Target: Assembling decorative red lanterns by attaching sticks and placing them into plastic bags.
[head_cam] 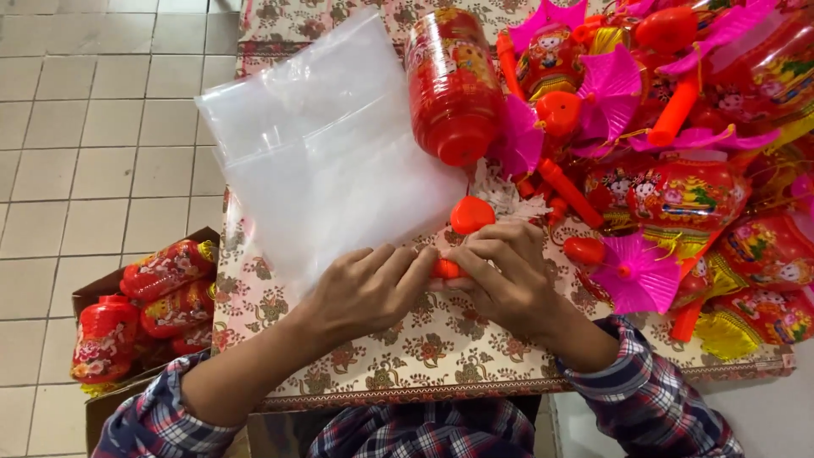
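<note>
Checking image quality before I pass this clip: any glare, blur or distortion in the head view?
Head view: even, soft light with faint shadows; white glare on the clear plastic bags and shiny highlights on the red lantern; both hands, left hand and right hand, are fairly sharp around a small orange piece; floor tile lines bow slightly at the left edge.

Two hands are counted, the left hand (365, 293) and the right hand (509, 271), with one small orange piece (447, 270) pinched between them. One clear plastic bag (326, 144) and one cardboard box (106, 288) are counted, with four red lanterns (165, 270) seen in the box. The pile of lanterns and pink fans (670, 127) on the table is too tangled to be counted exactly.
</note>
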